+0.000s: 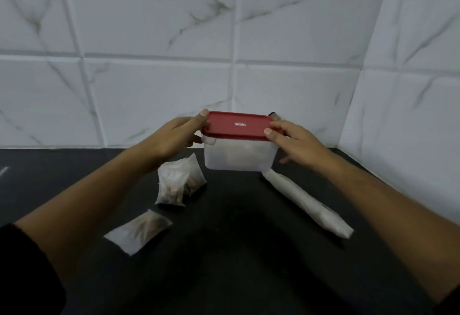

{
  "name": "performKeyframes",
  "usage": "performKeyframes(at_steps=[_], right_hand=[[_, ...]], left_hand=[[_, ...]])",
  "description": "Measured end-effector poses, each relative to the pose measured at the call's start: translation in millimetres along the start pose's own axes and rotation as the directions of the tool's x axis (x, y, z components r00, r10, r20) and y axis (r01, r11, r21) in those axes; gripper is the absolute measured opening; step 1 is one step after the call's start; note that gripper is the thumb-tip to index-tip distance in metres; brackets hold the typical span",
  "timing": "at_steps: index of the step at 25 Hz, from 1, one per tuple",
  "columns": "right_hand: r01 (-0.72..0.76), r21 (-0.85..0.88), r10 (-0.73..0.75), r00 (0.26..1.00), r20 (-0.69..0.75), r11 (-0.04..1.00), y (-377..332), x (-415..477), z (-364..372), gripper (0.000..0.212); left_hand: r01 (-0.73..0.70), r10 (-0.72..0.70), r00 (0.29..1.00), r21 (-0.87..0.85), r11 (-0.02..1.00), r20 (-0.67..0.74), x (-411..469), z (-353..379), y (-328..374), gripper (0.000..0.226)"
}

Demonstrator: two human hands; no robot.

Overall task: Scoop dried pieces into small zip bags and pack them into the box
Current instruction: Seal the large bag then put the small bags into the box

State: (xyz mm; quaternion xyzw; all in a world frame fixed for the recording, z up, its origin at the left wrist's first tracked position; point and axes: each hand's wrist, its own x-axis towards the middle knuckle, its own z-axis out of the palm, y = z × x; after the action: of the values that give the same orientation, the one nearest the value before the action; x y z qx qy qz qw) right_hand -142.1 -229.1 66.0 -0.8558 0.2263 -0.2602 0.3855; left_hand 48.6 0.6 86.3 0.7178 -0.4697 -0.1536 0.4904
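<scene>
A translucent plastic box [239, 156] with a red lid [239, 125] stands at the back of the dark counter. My left hand [174, 138] grips its left side, thumb on the lid's edge. My right hand [293, 143] grips the right side, thumb on top of the lid. Brownish contents show faintly through the box wall. Two filled small zip bags [178, 182] lean together just left of the box. A third filled zip bag [139, 231] lies flat nearer to me.
A long white rolled packet [308, 202] lies diagonally on the black counter [236, 252] to the right of the box. White marble-patterned tiled walls [224, 41] close the back and right side, forming a corner.
</scene>
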Motion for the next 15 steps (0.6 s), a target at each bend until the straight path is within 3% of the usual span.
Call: performKeyframes(at_steps=[6, 10, 12, 15], right_hand=[[0.024, -0.106, -0.019, 0.999, 0.046, 0.994, 14.4, -99.0, -7.3, 0.063], [0.051, -0.2, -0.029, 0.993, 0.112, 0.978, 26.1, -122.3, -1.1, 0.066], [0.074, -0.239, -0.043, 0.99, 0.132, 0.968, 30.5, -124.4, 1.5, 0.067], [0.152, -0.388, -0.087, 0.98, 0.18, 0.909, 33.1, -124.0, -0.7, 0.076]], left_hand=[[0.026, -0.023, 0.997, -0.038, 0.999, 0.074, -85.8, 32.6, -12.5, 0.051], [0.034, -0.026, 0.997, -0.112, 0.993, 0.076, -115.9, 48.8, -21.2, 0.038], [0.021, -0.015, 0.997, -0.077, 0.997, 0.078, -120.4, 53.4, -23.9, 0.05], [0.027, -0.023, 0.997, -0.054, 0.998, 0.068, -116.8, 56.6, -35.4, 0.086]])
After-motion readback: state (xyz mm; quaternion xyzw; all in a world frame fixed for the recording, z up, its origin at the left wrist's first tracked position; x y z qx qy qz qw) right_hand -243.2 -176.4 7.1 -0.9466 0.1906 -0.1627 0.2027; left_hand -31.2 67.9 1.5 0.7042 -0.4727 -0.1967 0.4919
